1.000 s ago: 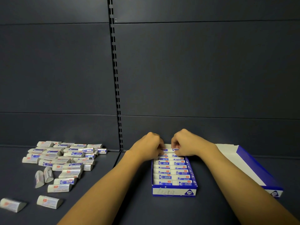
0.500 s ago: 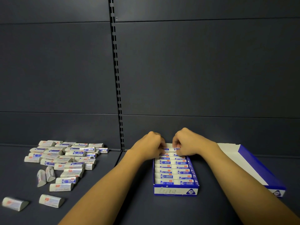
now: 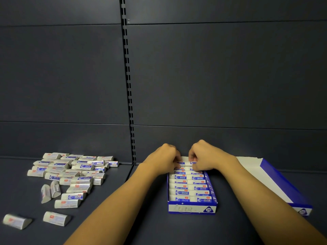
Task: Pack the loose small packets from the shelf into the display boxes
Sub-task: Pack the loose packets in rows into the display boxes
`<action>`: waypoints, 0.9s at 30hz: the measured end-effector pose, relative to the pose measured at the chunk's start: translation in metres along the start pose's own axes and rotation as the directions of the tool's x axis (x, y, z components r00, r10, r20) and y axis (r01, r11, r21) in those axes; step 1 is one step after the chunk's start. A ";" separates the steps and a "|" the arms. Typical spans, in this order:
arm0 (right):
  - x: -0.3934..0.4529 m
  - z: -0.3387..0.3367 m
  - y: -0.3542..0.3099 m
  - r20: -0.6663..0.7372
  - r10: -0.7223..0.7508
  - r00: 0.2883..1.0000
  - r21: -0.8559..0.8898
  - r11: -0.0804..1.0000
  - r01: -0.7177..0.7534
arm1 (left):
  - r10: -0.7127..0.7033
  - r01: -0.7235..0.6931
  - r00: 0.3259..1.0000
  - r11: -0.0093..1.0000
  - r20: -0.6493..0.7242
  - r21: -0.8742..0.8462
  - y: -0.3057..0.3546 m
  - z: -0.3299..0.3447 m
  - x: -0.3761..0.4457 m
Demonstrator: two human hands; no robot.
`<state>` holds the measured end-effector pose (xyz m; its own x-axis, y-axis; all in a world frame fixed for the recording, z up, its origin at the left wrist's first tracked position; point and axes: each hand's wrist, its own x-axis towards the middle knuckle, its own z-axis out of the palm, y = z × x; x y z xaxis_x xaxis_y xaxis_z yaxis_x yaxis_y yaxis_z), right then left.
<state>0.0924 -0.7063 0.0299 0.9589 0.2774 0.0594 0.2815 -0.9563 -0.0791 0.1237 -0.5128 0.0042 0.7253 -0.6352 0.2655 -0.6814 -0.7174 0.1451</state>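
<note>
A blue-and-white display box (image 3: 192,208) stands on the dark shelf (image 3: 150,223), its two columns of small white-and-blue packets (image 3: 189,192) packed nearly to the rim. At its far end the left hand (image 3: 166,160) and right hand (image 3: 201,156) curl over the back row, fingers apparently pinching packets there, though the grip is partly hidden. Forcing that tight row could likely buckle the cardboard wall or pop neighbours out. Left, well apart, a loose pile of packets (image 3: 74,174) waits; an empty second box (image 3: 276,184) lies right.

Dark shelf (image 3: 141,218), pile of loose packets (image 3: 72,174) at left, filled display box (image 3: 192,208), second box (image 3: 283,188) at right
</note>
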 end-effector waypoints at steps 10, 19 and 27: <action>0.003 0.001 0.006 -0.004 -0.022 1.000 0.017 1.000 0.022 | -0.013 0.013 1.000 1.000 0.007 -0.021 0.002 -0.004 0.000; -0.021 -0.024 -0.002 -0.135 0.012 0.991 0.069 0.998 -0.002 | -0.020 0.020 0.999 1.000 -0.050 -0.018 -0.015 -0.030 -0.011; -0.027 -0.030 -0.042 -0.176 0.141 0.974 0.098 0.987 -0.126 | -0.151 0.151 0.988 0.987 -0.016 0.052 -0.040 -0.060 -0.041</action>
<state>0.0538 -0.6766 0.0614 0.9679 0.1186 0.2217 0.1607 -0.9699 -0.1827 0.1149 -0.4407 0.0447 0.8181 -0.5152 0.2555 -0.5577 -0.8192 0.1338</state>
